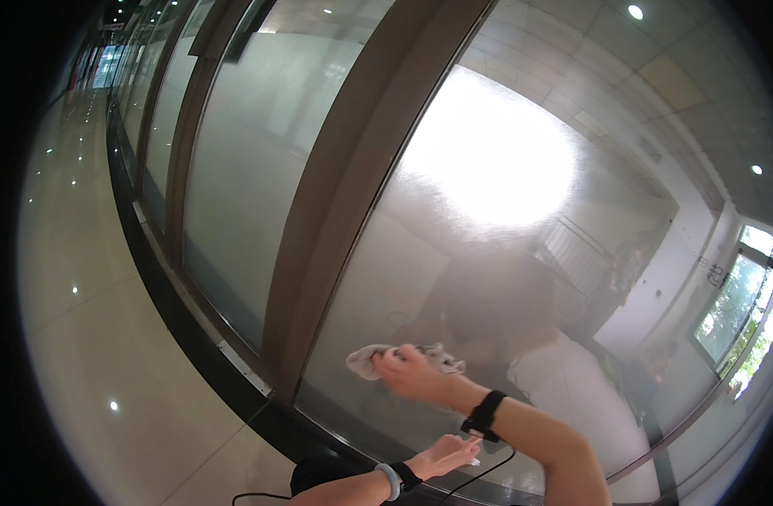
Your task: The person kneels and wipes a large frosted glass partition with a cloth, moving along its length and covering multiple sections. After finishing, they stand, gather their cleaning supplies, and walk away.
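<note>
My right hand (pixel 408 373), with a black strap on its wrist, holds a crumpled light cloth (pixel 367 362) against the lower left part of a large glass pane (pixel 386 297). Lower down, near the pane's bottom edge, is my left hand (pixel 448 454), with a pale bangle and a black strap on its wrist. Its fingers are curled, and a small white bit shows by the fingertips; what it is cannot be told. A thin black cable (pixel 481 474) hangs near the right wrist strap. The pane carries a bright glare and a dim reflection.
A brown metal frame post (pixel 323 209) borders the pane on the left, with more framed glass panels (pixel 254 158) beyond. A black base strip (pixel 197 348) runs along the shiny tiled floor (pixel 133 354). At the far right is a window (pixel 728 310).
</note>
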